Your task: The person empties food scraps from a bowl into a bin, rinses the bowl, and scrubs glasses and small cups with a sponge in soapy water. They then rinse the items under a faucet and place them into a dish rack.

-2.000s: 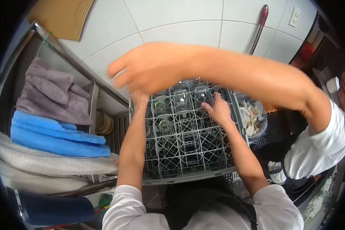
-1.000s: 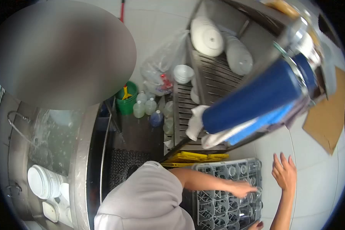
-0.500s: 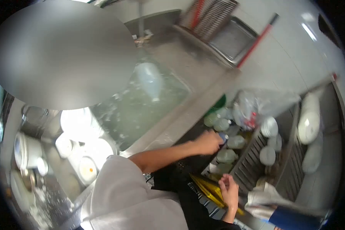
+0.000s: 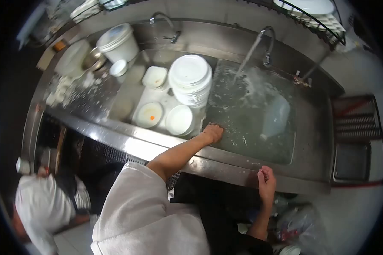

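Note:
My left hand (image 4: pixel 213 132) is at the near left corner of the water-filled sink basin (image 4: pixel 292 146), beside the divider. Its fingers are curled down at the water; whatever they hold, if anything, is hidden. Over the sink's front edge, my right hand (image 4: pixel 266 176) hangs with loosely bent fingers, thumb apart, and nothing visible in it. A pale, translucent plastic bottle (image 4: pixel 277 115) lies in the water on the right. Left of the divider stand a stack of white plates (image 4: pixel 190 78), a white bowl (image 4: pixel 179 120) and another bowl with an orange spot (image 4: pixel 149 114).
Water runs from the right faucet (image 4: pixel 270 42); a second faucet (image 4: pixel 168 27) is further left. A white bucket (image 4: pixel 119 44) stands on the left counter. Metal trays (image 4: pixel 352 161) lie at right. Another person (image 4: pixel 47 206) is at lower left. A plastic bag (image 4: pixel 300 225) lies below right.
The view has swung from the crates on the right to the sink. My left hand, earlier among the bottles at a blue-capped one, is now at the sink water. My right hand is at the sink edge.

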{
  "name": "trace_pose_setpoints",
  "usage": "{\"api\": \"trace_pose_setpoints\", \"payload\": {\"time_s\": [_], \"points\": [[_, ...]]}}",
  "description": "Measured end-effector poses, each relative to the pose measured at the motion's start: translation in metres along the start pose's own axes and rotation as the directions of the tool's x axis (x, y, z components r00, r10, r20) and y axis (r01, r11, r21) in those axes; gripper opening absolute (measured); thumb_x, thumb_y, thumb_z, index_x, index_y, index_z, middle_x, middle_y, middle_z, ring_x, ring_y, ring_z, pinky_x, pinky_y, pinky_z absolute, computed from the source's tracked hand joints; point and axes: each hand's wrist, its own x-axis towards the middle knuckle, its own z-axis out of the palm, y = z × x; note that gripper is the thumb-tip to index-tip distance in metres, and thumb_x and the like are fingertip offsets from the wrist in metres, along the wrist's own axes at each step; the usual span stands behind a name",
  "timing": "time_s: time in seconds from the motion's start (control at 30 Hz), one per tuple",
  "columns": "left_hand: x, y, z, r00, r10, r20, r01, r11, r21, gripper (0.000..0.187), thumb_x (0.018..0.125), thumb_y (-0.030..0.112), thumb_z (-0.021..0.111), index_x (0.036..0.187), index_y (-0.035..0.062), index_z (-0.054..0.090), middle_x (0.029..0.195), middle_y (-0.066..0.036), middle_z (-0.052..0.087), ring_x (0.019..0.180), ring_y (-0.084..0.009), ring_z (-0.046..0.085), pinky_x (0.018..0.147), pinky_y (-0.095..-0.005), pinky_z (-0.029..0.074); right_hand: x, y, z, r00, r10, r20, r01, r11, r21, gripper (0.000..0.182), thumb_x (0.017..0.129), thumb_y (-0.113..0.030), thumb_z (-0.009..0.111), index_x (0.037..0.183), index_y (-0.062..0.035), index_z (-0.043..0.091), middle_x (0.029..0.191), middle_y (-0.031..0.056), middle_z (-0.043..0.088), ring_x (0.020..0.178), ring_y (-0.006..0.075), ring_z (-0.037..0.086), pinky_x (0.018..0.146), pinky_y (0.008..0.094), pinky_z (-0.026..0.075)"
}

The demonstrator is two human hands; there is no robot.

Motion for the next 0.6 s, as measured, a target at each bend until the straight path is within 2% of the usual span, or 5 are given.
{"api": "trace_pose_setpoints", "payload": {"time_s": [0.1,0.2,0.3,0.4,0.6], "points": [[-0.024,-0.009,0.005,0.993,-0.106,0.047,0.110,0.991,-0.077,0.021,0.081,0.013,0.056,0.096,0.0053,0.069,0.103,-0.020,0.066,0.101,-0.0349,0.063,0.088,-0.0451,0.050,0.027,0.029,-0.002,0.999,-0.051,0.004,0.051,0.997,0.065,0.023,0.087,-0.009,0.057,0.109,0.0003,0.057,0.093,0.0121,0.065,0.084,0.0198,0.062,0.076,0.0309,0.049],[-0.036,0.000,0.006,0.985,-0.170,-0.034,0.164,0.976,-0.142,0.023,0.078,0.017,0.060,0.093,0.0023,0.068,0.098,-0.022,0.066,0.095,-0.0360,0.065,0.082,-0.0429,0.052,0.055,0.048,-0.008,0.998,-0.067,-0.020,0.068,0.997,0.043,0.020,0.088,-0.008,0.056,0.105,0.0009,0.058,0.088,0.0102,0.064,0.077,0.0189,0.062,0.073,0.0306,0.050],[-0.041,0.005,0.023,0.956,-0.232,-0.181,0.187,0.954,-0.232,0.023,0.079,0.020,0.058,0.090,0.0019,0.067,0.093,-0.023,0.066,0.089,-0.0370,0.065,0.079,-0.0456,0.053,0.077,0.060,-0.009,0.999,0.032,0.034,-0.035,0.997,0.073,0.017,0.087,-0.008,0.057,0.102,0.0004,0.058,0.085,0.0101,0.065,0.072,0.0209,0.062,0.071,0.0335,0.050],[-0.061,0.022,0.018,0.917,-0.284,-0.280,0.212,0.942,-0.260,0.024,0.082,0.022,0.051,0.092,0.0045,0.064,0.082,-0.022,0.066,0.078,-0.0390,0.065,0.072,-0.0487,0.052,0.083,0.060,-0.005,0.981,-0.187,0.043,0.191,0.970,-0.149,0.015,0.085,-0.008,0.058,0.099,-0.0003,0.059,0.083,0.0112,0.065,0.071,0.0230,0.063,0.070,0.0363,0.050],[-0.070,0.036,0.012,0.883,-0.343,-0.321,0.251,0.922,-0.295,0.024,0.084,0.022,0.049,0.098,0.0087,0.062,0.080,-0.021,0.066,0.076,-0.0379,0.066,0.068,-0.0485,0.052,0.086,0.060,0.000,0.967,-0.244,0.074,0.254,0.937,-0.238,0.012,0.084,-0.009,0.060,0.094,-0.0015,0.061,0.078,0.0115,0.065,0.072,0.0235,0.064,0.068,0.0356,0.049]]}}
